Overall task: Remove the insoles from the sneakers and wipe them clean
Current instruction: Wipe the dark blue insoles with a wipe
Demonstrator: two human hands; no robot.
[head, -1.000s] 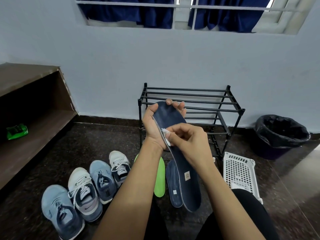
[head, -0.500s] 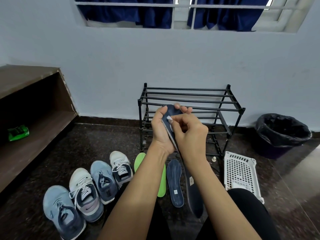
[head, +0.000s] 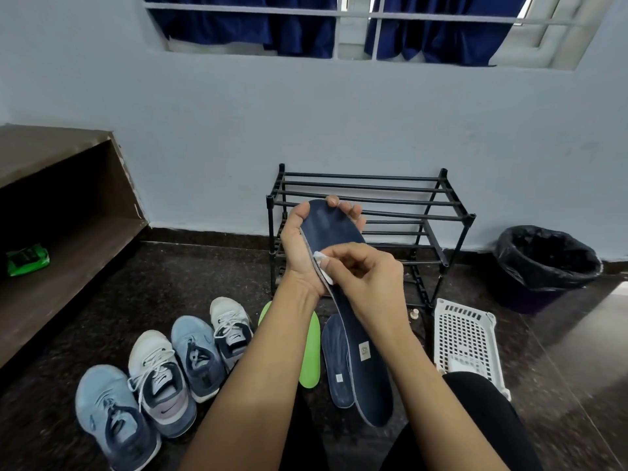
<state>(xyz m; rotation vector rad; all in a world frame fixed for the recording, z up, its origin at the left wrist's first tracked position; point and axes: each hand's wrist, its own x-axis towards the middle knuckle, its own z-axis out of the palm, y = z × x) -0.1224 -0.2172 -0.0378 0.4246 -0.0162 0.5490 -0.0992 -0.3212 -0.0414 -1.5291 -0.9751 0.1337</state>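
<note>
Dark blue insole (head: 370, 379) is held up at a tilt, toe end uppermost, heel end low over the floor (head: 102, 300). The toe end is gripped by the left hand (head: 299, 253), thumb on one edge, fingers curled behind the other. A small white wipe (head: 321, 258) is pinched in the right hand (head: 367, 277) and pressed against the insole's edge. Below, a second blue insole (head: 336, 362) lies just beside a green insole (head: 311, 351). Four sneakers (head: 163, 379) are lined up to the left. A black rack (head: 424, 205), white basket (head: 465, 338) and lined bin (head: 547, 266) are noted beyond.
</note>
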